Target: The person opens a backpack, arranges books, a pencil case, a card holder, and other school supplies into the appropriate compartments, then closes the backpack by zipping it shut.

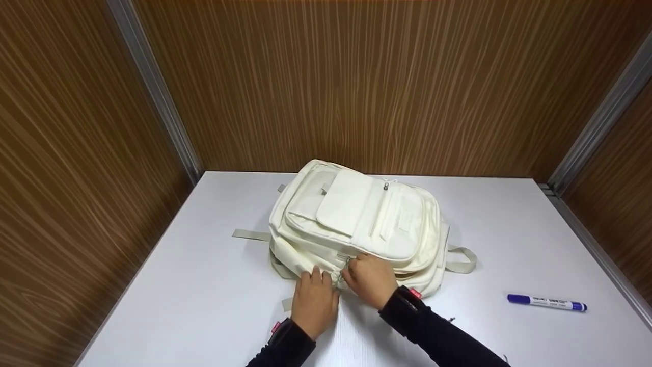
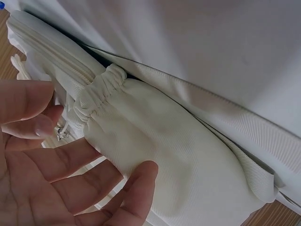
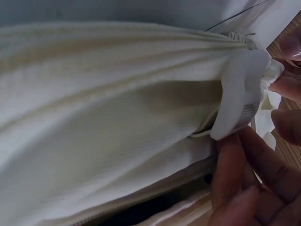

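Observation:
A cream backpack (image 1: 346, 209) lies on the table, its front pockets facing up. My left hand (image 1: 315, 300) is at the near side, fingers loosely bent and touching the gathered side pocket (image 2: 146, 136). In the left wrist view, the thumb stands apart from those fingers. Close beside it, my right hand (image 1: 371, 280) has its fingers curled at the near side, where a small metal piece hangs. The right wrist view shows the fingers (image 3: 230, 169) of that hand gripping beneath a white tab (image 3: 240, 94). What exactly they pinch is hidden.
A blue-and-white marker (image 1: 546, 303) lies on the white table (image 1: 204, 306) to the right. A strap (image 1: 251, 235) sticks out on the bag's left, and a loop (image 1: 463, 260) on its right. Wood-patterned panels (image 1: 346, 86) enclose the back and sides.

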Demonstrator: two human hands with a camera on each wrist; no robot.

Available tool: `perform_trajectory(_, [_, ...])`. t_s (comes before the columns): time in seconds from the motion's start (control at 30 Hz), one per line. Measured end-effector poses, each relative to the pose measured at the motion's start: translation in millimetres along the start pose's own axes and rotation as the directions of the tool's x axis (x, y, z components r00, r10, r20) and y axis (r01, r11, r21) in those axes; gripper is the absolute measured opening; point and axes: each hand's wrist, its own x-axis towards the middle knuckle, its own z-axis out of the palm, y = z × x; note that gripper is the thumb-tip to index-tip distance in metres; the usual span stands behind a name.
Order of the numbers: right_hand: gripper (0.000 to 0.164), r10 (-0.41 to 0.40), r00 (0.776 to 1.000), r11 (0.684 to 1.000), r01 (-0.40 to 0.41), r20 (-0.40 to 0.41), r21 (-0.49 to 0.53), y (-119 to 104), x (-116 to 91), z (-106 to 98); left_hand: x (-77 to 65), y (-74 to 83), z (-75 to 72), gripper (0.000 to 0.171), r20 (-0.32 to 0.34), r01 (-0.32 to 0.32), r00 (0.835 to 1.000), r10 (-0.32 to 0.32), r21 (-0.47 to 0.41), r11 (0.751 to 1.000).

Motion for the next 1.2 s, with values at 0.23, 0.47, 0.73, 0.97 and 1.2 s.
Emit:
perform_trajectory(0.23, [0.032,0.087,0.996,0.994,-0.087,0.0,-0.067,-8,6,12,-0.1,-0.4,2.4,0.039,-0.026,-0.012,1.0,0.012,0.021,1.0])
perform_trajectory(0.47, [0.032,0.138,0.99,0.989,-0.136,0.027,-0.06,-9,7,16,4.0,-2.7,1.8,0.029,-0.063,-0.008,0.998,0.009,0.017,1.0])
perform_trajectory(0.73, [0.024,0.205,0.973,0.975,-0.212,0.103,0.068,-10,4,14,6.2,-6.1,0.1,0.028,-0.063,-0.027,0.998,0.028,0.014,1.0])
perform_trajectory(0.97, [0.027,0.186,0.972,0.974,-0.202,0.141,0.106,-9,2,12,6.6,-5.0,0.7,0.031,0.002,-0.007,1.0,0.007,-0.044,0.999])
perform_trajectory(1.2, [0.028,0.154,0.973,0.979,-0.174,0.171,0.109,-7,2,11,5.7,-3.2,2.0,0.031,0.01,0.001,1.0,-0.001,-0.041,0.999])
